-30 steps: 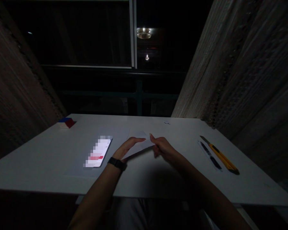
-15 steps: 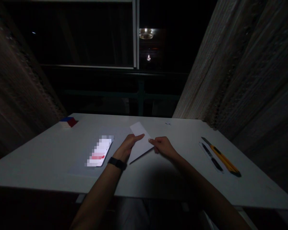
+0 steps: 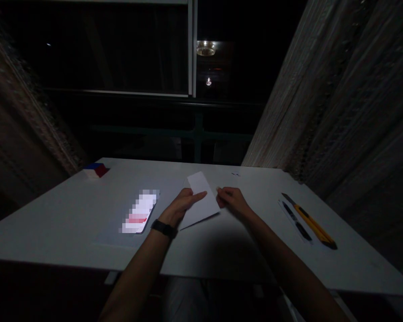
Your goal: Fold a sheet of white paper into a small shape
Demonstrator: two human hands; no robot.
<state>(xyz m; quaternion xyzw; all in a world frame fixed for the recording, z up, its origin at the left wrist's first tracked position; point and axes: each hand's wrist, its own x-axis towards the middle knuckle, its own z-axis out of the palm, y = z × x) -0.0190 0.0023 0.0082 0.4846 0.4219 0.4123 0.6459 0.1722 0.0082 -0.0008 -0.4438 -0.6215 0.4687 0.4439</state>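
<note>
Paper (image 3: 201, 201) at mid-counter (image 3: 70, 214), right of the lit phone (image 3: 140, 211). Left hand (image 3: 183, 205) pinches its left edge, thumb on top. Right hand (image 3: 231, 201) is curled at the right edge; can't tell if it grips. Advice: lay it flat, square the edges, then press the crease. Light is poor.

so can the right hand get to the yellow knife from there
Probably yes: the yellow knife lies to the right of the right hand, with only bare table and a black pen between them.
</note>
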